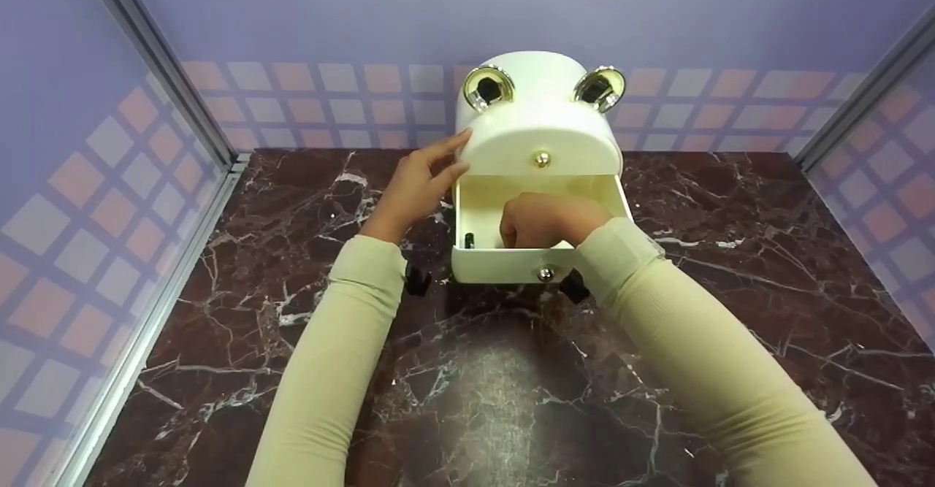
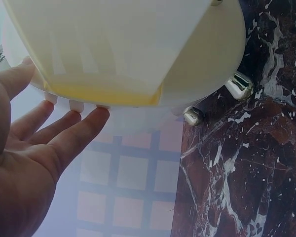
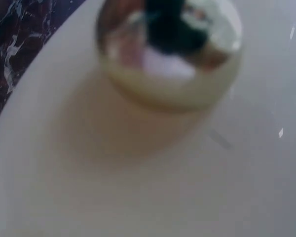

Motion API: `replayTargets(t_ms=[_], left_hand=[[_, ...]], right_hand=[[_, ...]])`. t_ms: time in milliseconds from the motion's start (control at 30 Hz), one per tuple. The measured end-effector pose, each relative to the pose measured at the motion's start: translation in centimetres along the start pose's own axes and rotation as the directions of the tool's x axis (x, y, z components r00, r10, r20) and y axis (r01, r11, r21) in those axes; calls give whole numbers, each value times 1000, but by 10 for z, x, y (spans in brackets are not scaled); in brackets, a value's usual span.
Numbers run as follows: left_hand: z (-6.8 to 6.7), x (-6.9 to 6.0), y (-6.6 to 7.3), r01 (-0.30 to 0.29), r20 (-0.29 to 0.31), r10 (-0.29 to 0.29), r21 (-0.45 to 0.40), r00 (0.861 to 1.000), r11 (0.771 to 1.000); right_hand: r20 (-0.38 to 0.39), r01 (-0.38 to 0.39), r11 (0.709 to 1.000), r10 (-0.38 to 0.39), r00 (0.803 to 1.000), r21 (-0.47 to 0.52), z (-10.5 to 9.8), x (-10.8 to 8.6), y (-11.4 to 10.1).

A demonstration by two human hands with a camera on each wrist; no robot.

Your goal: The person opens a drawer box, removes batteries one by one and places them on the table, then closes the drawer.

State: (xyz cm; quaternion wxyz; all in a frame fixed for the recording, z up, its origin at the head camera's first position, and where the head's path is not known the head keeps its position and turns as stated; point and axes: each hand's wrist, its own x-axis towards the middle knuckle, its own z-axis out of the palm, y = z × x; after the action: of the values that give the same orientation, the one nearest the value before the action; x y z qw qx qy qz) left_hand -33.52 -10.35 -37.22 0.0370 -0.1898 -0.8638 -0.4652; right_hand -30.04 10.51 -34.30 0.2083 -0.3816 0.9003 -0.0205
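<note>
A white storage box [image 1: 537, 118] with two gold-rimmed, eye-like ornaments stands against the back wall. Its lower drawer [image 1: 497, 266] is pulled out toward me. My left hand [image 1: 418, 184] rests on the box's left side, fingers extended; the left wrist view shows the fingertips [image 2: 99, 116] touching the white surface. Over the right side of the drawer my right hand [image 1: 544, 218] reaches in, its fingers bent downward. Its fingertips are hidden, so whatever it may hold cannot be seen. A small dark object [image 1: 469, 241] sits in the drawer's front left corner. The right wrist view shows a shiny round knob [image 3: 170, 59] on white, blurred.
The box stands on a dark red marbled tabletop [image 1: 511, 392]. Behind it rises a purple wall [image 1: 350, 20] with pink and white squares, and side panels [image 1: 51, 180] flank the table. Gold knobs [image 1: 542, 159] sit on both drawer fronts.
</note>
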Motion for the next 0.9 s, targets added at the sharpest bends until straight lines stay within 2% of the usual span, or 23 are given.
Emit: replayTargets(t_ms=[267,400,567,767,900], left_hand=[[0,0,1,7,1,-7,14,1000,1000],[0,0,0,6,1,-6,21,1000,1000],[0,-1,1,-10,-3,10,30,1000,999],[0,-1,1,16,8,-17,24,1000,1000],[-1,0,1,25,12,-25,27,1000,999]], right_hand=[[-86,17,998,-11,996,62,3,-4,4],[-108,60,993,-49,993,103,6,0,3],[-139,140,985,-125,982,103,8,9,0],[-136,155,981,-140,981,112,8,12,0],[-182,193,974,-170,969,117,7,9,1]])
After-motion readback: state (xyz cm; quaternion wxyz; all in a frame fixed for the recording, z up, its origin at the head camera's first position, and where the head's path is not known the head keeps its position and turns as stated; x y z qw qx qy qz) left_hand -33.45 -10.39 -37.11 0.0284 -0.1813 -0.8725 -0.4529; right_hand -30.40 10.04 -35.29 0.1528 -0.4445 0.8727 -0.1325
